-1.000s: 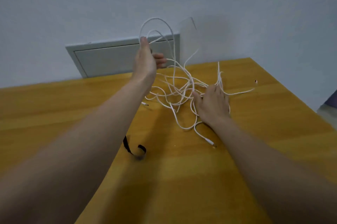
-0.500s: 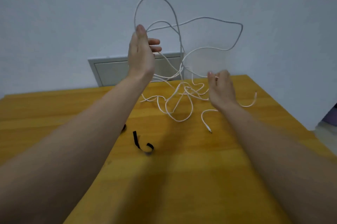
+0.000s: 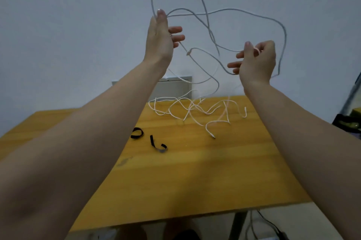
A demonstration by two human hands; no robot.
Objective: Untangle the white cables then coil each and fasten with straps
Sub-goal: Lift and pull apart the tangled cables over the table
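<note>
Aloft, left hand (image 3: pixel 160 40) and right hand (image 3: pixel 256 60) each pinch the cable (image 3: pixel 226 9); its loops span between them.

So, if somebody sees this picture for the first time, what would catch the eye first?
Two raised hands in the middle: the left hand and the right hand hold loops of white cables high in the air. The rest of the tangle lies on the far side of the table, and two black straps lie nearer, left of centre.
</note>
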